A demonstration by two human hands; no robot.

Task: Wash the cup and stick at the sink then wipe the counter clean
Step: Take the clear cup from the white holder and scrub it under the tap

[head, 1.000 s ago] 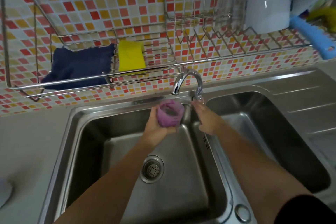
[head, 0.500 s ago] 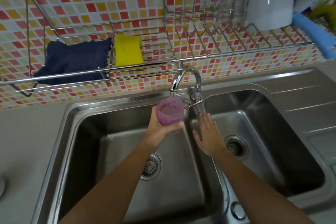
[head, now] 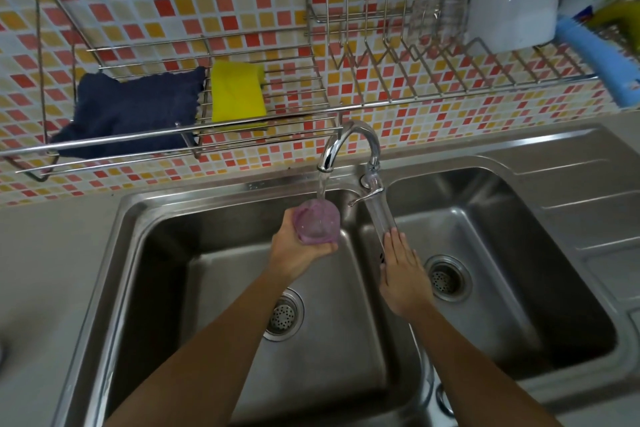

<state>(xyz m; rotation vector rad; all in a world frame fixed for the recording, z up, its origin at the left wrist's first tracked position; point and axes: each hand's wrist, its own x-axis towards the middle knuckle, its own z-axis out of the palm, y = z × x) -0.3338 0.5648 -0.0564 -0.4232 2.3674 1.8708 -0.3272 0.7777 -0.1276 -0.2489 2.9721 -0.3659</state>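
1. Purple and translucent, the cup (head: 316, 224) sits in the left grip (head: 298, 253), whose curled fingers and thumb wrap its lower wall. We locate it over the left basin of the steel sink (head: 242, 191).
2. Water runs from the tap (head: 349, 139) into the cup's open mouth.
3. The right grip (head: 403, 274) is flat, with its fingers straight and together. It is palm down over the divider between the basins.
4. A clear rod (head: 381, 215), blurred, reaches from the tap lever to the right fingertips. We cannot tell whether they touch.
5. On the wire rack (head: 173, 135) above the desk (head: 52, 253), a dark blue cloth (head: 135, 111) and a yellow sponge (head: 237, 92) lie side by side.
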